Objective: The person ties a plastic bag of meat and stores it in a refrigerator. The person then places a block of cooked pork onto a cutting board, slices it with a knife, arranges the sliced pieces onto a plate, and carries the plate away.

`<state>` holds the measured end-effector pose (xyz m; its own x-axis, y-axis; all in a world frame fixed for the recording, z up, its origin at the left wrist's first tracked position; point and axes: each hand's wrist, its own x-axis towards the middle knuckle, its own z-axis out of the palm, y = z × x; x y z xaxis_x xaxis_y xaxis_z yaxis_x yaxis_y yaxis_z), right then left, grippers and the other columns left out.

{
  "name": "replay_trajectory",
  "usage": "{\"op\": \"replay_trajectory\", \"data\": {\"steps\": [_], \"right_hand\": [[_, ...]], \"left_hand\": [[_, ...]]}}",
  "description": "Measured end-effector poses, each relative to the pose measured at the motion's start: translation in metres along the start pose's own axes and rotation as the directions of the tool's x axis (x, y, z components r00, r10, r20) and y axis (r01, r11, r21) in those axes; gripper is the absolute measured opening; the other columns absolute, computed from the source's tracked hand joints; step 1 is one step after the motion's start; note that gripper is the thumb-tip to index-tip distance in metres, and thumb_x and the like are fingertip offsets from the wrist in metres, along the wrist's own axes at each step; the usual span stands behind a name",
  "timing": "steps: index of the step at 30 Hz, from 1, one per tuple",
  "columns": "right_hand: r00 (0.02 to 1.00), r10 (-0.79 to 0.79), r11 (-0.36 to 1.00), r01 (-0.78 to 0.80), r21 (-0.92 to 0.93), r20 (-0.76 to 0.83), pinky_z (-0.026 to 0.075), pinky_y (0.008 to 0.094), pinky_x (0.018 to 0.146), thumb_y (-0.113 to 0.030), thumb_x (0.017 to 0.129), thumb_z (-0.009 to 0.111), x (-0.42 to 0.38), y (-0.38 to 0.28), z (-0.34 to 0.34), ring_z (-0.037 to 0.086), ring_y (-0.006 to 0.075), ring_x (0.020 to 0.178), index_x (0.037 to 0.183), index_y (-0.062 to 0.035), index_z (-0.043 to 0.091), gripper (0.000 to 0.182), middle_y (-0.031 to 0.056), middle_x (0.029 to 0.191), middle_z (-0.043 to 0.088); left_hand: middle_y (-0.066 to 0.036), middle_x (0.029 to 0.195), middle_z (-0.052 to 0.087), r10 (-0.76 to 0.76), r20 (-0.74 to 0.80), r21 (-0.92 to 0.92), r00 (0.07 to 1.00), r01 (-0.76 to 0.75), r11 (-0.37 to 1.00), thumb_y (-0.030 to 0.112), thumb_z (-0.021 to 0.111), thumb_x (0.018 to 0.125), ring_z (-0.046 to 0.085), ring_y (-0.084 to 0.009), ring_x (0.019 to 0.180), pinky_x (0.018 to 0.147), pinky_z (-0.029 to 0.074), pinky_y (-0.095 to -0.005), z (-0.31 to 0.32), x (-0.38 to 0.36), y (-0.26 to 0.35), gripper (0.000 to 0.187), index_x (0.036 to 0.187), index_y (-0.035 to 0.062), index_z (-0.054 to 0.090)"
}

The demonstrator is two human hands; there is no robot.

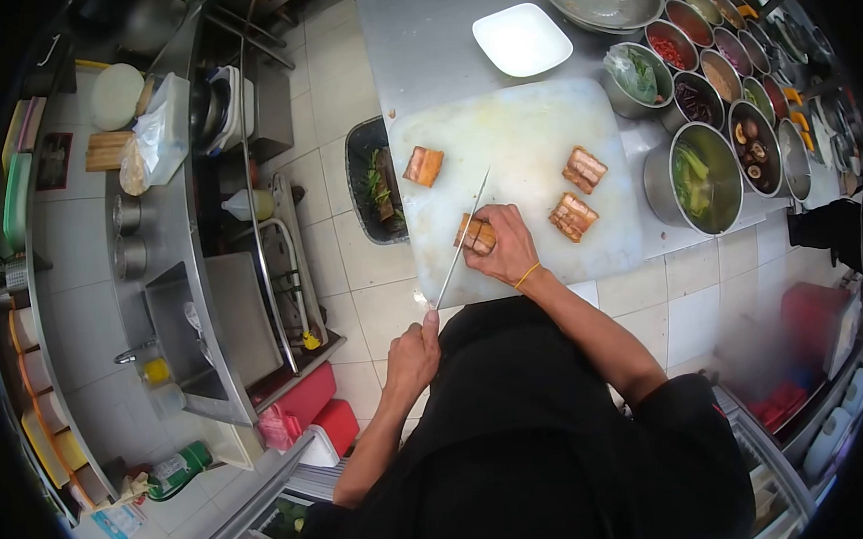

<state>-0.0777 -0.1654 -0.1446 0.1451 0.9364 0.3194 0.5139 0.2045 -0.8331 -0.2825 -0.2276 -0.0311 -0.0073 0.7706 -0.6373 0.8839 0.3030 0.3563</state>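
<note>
The right hand's (503,244) fingers are clamped on a meat piece (482,236) on the cutting board (522,131), the piece lying beneath and between them. The left hand's (414,355) fingers close around the handle of the knife (452,266), its blade across the piece, beside the right fingertips.

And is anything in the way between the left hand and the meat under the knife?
Just the knife, reaching from the left hand over the meat. The right hand holds the meat from the other side, fingers near the blade. Nothing else shows between.
</note>
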Motion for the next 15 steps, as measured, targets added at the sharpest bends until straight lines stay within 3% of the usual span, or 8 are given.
{"op": "replay_trajectory", "data": {"steps": [6, 8, 11, 15], "right_hand": [[0.998, -0.063, 0.998, 0.062, 0.025, 0.023, 0.046, 0.0423, 0.08, -0.015, 0.058, 0.074, 0.002, 0.007, 0.001, 0.053, 0.0354, 0.086, 0.095, -0.002, 0.058, 0.042, 0.0155, 0.093, 0.059], [0.998, -0.058, 0.998, 0.057, 0.021, 0.04, 0.046, 0.0423, 0.08, -0.016, 0.059, 0.074, 0.002, 0.007, 0.001, 0.053, 0.0354, 0.086, 0.096, -0.0018, 0.058, 0.043, 0.0154, 0.093, 0.059], [0.998, -0.043, 0.999, 0.043, 0.007, 0.049, 0.047, 0.0422, 0.08, -0.016, 0.059, 0.074, 0.002, 0.006, 0.002, 0.053, 0.0356, 0.086, 0.096, -0.0015, 0.058, 0.043, 0.0154, 0.094, 0.059], [0.999, -0.013, 0.999, 0.014, -0.033, 0.03, 0.047, 0.0424, 0.08, -0.014, 0.059, 0.074, -0.001, 0.005, 0.003, 0.053, 0.0358, 0.086, 0.099, -0.0014, 0.057, 0.045, 0.0152, 0.093, 0.059]], "left_hand": [[-0.037, 0.09, 0.061, -0.068, 0.05, 0.116, 0.996, 0.062, 0.991, 0.046, 0.032, 0.101, 0.058, -0.055, 0.089, 0.083, 0.045, -0.0564, -0.007, -0.03, -0.018, 0.064, 0.092, -0.01, 0.062], [-0.038, 0.092, 0.061, 0.041, 0.043, 0.062, 0.998, -0.043, 0.997, 0.047, 0.031, 0.101, 0.057, -0.0556, 0.089, 0.083, 0.045, -0.0568, -0.001, -0.017, -0.013, 0.065, 0.092, -0.0107, 0.062], [-0.039, 0.093, 0.06, 0.07, 0.04, 0.03, 0.997, -0.071, 0.997, 0.048, 0.03, 0.101, 0.057, -0.056, 0.09, 0.083, 0.044, -0.0569, 0.021, 0.026, -0.005, 0.067, 0.091, -0.0106, 0.062], [-0.04, 0.09, 0.059, 0.081, 0.021, 0.011, 0.996, -0.082, 0.997, 0.048, 0.03, 0.101, 0.057, -0.0561, 0.089, 0.083, 0.044, -0.0566, 0.022, 0.023, -0.012, 0.067, 0.09, -0.0098, 0.062]]}}
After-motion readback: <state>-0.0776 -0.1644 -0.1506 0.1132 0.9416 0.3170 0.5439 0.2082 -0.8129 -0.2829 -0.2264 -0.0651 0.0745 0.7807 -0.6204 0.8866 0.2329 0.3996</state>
